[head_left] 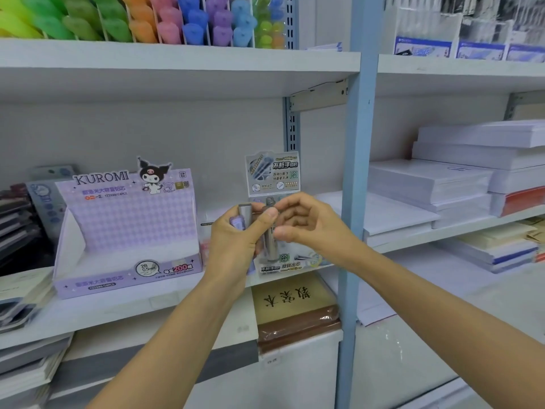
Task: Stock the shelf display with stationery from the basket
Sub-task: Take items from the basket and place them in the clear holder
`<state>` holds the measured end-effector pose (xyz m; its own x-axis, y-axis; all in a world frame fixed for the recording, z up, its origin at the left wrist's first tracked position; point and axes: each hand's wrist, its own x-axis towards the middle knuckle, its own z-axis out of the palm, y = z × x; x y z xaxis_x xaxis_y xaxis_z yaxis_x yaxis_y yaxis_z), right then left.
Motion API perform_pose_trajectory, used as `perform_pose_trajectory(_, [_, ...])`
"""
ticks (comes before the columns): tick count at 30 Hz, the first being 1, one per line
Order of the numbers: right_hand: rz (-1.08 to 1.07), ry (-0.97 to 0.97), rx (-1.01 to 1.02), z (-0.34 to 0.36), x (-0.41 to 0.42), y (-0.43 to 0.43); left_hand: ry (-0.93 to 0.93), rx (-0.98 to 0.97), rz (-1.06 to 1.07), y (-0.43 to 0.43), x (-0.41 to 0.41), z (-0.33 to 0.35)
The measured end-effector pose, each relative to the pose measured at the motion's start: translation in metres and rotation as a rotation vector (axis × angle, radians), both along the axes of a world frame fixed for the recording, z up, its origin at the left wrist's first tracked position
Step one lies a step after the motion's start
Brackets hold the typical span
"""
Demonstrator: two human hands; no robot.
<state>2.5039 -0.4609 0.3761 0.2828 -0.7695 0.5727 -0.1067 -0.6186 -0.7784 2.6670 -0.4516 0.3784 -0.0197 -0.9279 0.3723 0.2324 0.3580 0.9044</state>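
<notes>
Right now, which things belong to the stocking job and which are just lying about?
Job: lead tubes, held in left hand, right hand pinching one; Kuromi display box; grey lead display.
Lying about: paper stacks; coloured items on the top shelf; brown notebook pack.

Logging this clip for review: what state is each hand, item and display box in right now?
left hand, grips a bunch of lead tubes.
right hand, pinches the grey tube.
grey tube, upright between the hands.
Kuromi display box, upright on the shelf, no stock visible inside.
grey display, upright behind the hands, partly hidden.
</notes>
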Motion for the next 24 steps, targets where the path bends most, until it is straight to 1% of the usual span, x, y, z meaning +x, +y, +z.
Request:
perform_pose_trajectory(4, [-0.053,-0.033,-0.012,0.001,0.004,0.009,-0.016,0.001,-0.026,0.009,-0.008,0.003])
perform_pose_trajectory(8, [-0.01,-0.112,0.028,0.006,-0.003,0.014,-0.04,0.002,-0.087,0.014,-0.003,0.008])
perform_pose_trajectory(10, [-0.022,-0.172,0.033,0.01,-0.007,0.015,-0.088,0.049,-0.107,0.016,0.002,0.006])
perform_pose_trajectory(13, [-0.023,-0.163,0.029,0.014,-0.011,0.015,-0.184,0.083,-0.148,0.018,0.006,-0.001])
perform_pose_trajectory(15, [-0.012,-0.141,0.018,0.015,-0.009,0.016,-0.208,0.077,-0.117,0.018,0.008,-0.004])
perform_pose_trajectory(17, [-0.025,-0.172,0.011,0.014,-0.005,0.016,-0.218,0.074,-0.08,0.017,0.01,-0.006])
perform_pose_trajectory(21, [-0.15,-0.209,-0.019,0.017,-0.007,0.009,-0.216,0.116,-0.079,0.015,0.014,-0.006])
perform_pose_trajectory(23, [-0.249,-0.154,-0.059,0.017,-0.013,0.004,-0.196,0.131,-0.083,0.012,0.019,-0.007])
perform_pose_trajectory(24, [-0.3,-0.097,-0.078,0.016,-0.015,0.002,-0.186,0.122,-0.092,0.012,0.023,-0.008])
